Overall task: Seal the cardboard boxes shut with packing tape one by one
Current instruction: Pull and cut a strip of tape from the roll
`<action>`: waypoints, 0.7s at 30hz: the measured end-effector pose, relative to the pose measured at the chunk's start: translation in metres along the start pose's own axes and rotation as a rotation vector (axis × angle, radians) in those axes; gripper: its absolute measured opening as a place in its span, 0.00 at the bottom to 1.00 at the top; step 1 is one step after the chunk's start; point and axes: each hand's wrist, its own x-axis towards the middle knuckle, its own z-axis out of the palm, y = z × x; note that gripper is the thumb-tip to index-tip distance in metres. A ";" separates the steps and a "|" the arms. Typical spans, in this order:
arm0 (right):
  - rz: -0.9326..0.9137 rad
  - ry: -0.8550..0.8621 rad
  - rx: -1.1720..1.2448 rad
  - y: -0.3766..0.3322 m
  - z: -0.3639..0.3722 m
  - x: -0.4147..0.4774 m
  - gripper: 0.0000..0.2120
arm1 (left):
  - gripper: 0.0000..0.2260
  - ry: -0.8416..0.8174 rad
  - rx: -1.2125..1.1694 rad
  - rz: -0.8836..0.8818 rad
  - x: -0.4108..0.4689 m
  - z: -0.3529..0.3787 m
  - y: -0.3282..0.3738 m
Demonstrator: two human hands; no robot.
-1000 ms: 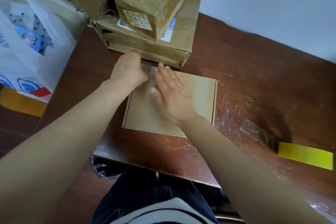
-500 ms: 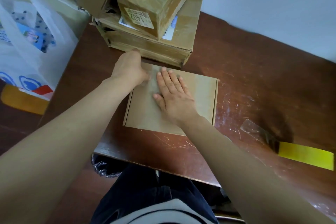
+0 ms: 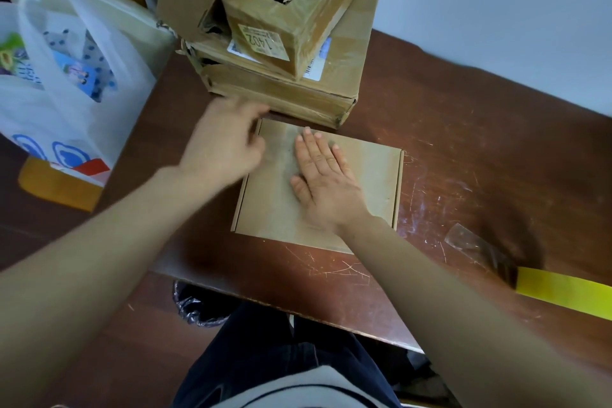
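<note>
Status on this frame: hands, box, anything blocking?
Right hand flat on the box, pressing clear tape. Left hand blurred at its far left corner, grip unclear. Box stack close behind, not blocking.

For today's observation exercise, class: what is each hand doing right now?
Left hand: blurred at the edge of the flat box; cannot be told.
Right hand: open, pressed flat on that box.

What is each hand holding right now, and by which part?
The right hand grips nothing: it presses flat on the top of the flat box. The left hand, blurred beside the box's far left corner, cannot be judged.
</note>
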 end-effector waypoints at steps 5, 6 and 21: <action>0.016 -0.031 -0.060 0.006 -0.006 -0.004 0.30 | 0.32 -0.341 0.357 0.252 -0.040 0.047 0.005; 0.019 -0.036 -0.077 0.006 -0.005 -0.005 0.30 | 0.32 -0.322 0.411 0.271 -0.041 0.049 0.000; -0.079 -0.049 -0.143 0.007 -0.003 -0.001 0.27 | 0.34 -0.263 0.399 0.231 -0.045 0.043 -0.005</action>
